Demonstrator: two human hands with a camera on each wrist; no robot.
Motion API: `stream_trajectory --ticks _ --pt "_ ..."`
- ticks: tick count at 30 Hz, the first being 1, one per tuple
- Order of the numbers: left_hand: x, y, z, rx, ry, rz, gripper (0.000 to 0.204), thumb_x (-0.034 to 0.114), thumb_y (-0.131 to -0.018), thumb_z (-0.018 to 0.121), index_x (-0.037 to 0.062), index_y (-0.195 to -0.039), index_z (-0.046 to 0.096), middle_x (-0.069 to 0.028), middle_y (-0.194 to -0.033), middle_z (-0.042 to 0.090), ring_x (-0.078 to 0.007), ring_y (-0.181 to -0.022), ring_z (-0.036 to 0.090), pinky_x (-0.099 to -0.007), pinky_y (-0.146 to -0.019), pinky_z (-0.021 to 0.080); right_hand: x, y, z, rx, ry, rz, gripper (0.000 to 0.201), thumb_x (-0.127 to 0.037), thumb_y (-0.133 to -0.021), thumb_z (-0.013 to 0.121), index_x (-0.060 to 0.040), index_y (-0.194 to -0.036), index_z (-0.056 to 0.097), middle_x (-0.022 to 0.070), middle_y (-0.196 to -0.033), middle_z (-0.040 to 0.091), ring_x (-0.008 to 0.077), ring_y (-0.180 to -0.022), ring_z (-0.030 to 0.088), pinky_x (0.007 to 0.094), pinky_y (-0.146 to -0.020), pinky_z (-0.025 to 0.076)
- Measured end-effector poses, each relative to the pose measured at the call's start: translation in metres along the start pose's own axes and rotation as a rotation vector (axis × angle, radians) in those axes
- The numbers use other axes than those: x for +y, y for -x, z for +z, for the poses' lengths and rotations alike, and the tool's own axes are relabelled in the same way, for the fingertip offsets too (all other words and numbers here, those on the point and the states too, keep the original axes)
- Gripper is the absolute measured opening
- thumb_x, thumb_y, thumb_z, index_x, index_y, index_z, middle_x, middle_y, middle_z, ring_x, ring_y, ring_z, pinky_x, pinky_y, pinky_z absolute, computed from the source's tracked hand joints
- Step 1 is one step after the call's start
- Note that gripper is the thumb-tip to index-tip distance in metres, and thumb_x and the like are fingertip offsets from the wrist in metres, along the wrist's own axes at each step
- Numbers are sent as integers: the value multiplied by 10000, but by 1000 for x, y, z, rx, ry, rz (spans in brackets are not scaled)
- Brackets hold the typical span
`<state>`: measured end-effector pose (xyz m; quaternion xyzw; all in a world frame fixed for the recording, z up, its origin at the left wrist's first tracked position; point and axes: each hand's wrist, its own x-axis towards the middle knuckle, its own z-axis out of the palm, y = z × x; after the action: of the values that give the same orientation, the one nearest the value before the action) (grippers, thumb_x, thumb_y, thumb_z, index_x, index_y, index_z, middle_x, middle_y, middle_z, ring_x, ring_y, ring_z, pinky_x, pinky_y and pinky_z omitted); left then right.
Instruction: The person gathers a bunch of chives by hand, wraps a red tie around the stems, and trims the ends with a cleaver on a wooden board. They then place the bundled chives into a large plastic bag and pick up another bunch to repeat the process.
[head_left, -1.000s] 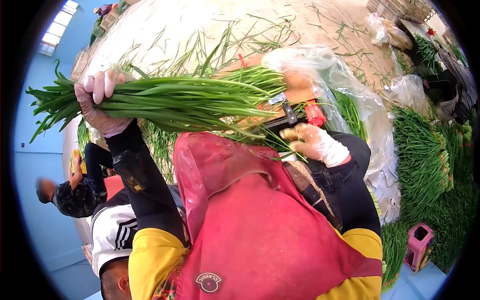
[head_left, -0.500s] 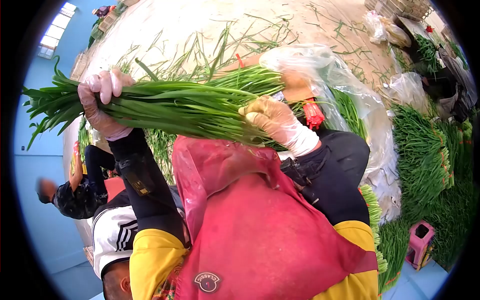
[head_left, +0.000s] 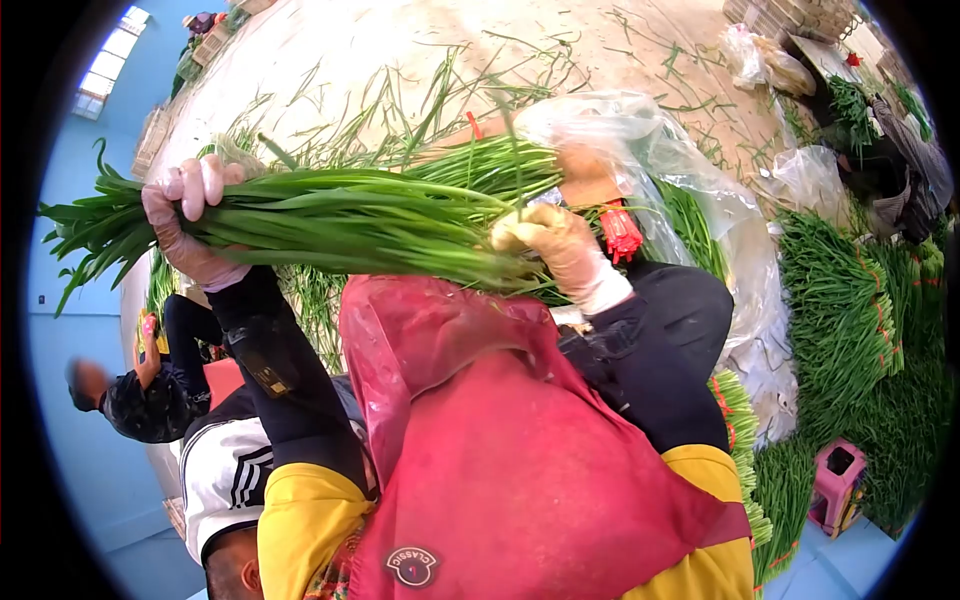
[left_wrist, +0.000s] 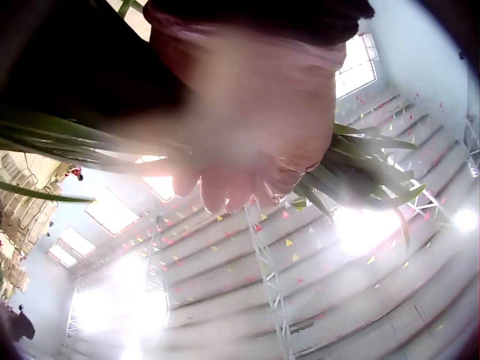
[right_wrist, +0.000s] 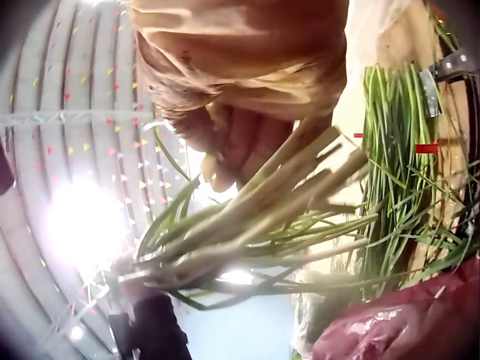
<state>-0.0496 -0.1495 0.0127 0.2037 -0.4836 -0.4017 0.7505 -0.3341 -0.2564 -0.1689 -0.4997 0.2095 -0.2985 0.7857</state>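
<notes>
My gloved left hand [head_left: 195, 215] is wrapped round a thick bunch of Chinese chives [head_left: 350, 215] close to its leafy end. The bunch lies level across my front, leaf tips at left, cut stems at right. At the stem end my gloved right hand [head_left: 560, 250] pinches some of the stems. From the right wrist, its curled fingers [right_wrist: 247, 142] show above pale, splayed stem ends [right_wrist: 300, 180]. Behind the held bunch lies another bundle of chives [head_left: 500, 165], on a board [head_left: 590, 180]. In the left wrist view the left hand [left_wrist: 255, 112] looks blurred.
Red ties [head_left: 620, 232] hang by the board's right side, next to a clear plastic sheet [head_left: 650, 130]. Tied chives [head_left: 840, 320] are heaped at right, near a pink stool [head_left: 838, 485]. Loose leaves litter the floor [head_left: 350, 50]. Another person [head_left: 150, 400] sits at left.
My right hand moved left from beside the board to the stem end of the bunch, then shifted slightly. The left hand keeps its hold, with the bunch a little lower.
</notes>
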Motion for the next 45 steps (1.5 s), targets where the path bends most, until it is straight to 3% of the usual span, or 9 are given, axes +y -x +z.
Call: stream_trajectory --ticks 4,11,16,18,30,32,33,36,45 --pt "18 -1 -20 18 -13 -9 278 295 -916 551 189 -695 419 101 -611 376 -83 -673 377 -278 -701 299 4 20 -42 -502 -409 61 146 -108 -845 548 9 -790 617 116 -838 637 198 -770 595 318 -729 471" --pt "25 -4 -16 -45 71 -13 316 297 -918 541 200 -657 392 104 -609 395 -81 -671 388 -269 -704 292 -1 42 -71 -506 1243 611 234 -224 -733 609 -53 -884 665 103 -809 665 203 -799 643 344 -728 488" --pt "27 -8 -12 -101 60 -28 312 279 -918 529 205 -654 382 109 -609 397 -78 -663 380 -281 -725 302 23 31 -77 -191 574 30 346 -221 -800 567 -16 -1076 608 165 -916 627 294 -875 601 359 -784 462" --pt "25 -11 -10 -130 75 -39 312 276 -920 524 206 -653 379 112 -605 393 -76 -658 377 -285 -727 303 3 16 -55 -45 894 -383 319 -204 -817 572 -25 -1079 603 145 -879 604 275 -833 586 350 -759 454" --pt "24 -11 -5 -127 87 -34 296 255 -917 527 203 -662 385 116 -606 383 -80 -658 377 -287 -737 312 27 -6 -19 -59 45 109 163 -170 -847 593 -65 -953 658 113 -785 618 229 -729 599 303 -699 482" --pt "25 -11 -7 -99 78 -25 291 255 -915 531 200 -667 390 112 -614 386 -83 -665 379 -286 -737 312 60 -14 -51 -133 952 -277 171 -182 -848 569 -61 -932 656 148 -875 648 258 -756 619 333 -684 500" --pt "27 -13 -7 -73 59 -5 285 257 -914 534 195 -673 393 108 -622 390 -85 -671 377 -289 -736 312 56 -12 -59 -251 1217 -182 167 -86 -870 514 -18 -920 659 68 -863 679 165 -720 623 294 -665 493" --pt "35 -20 -12 -87 49 20 282 267 -915 529 185 -688 384 96 -648 386 -92 -685 366 -298 -735 310 72 8 -83 -561 1619 511 285 -184 -802 517 -44 -1010 653 180 -943 649 300 -868 636 390 -773 500" --pt "48 -65 11 212 -198 217 185 244 -915 511 70 -860 481 -11 -718 464 -202 -758 469 -374 -784 406 31 16 -36 -598 514 293 630 -313 -826 612 14 -1327 417 183 -1202 579 232 -1110 556 325 -944 420"
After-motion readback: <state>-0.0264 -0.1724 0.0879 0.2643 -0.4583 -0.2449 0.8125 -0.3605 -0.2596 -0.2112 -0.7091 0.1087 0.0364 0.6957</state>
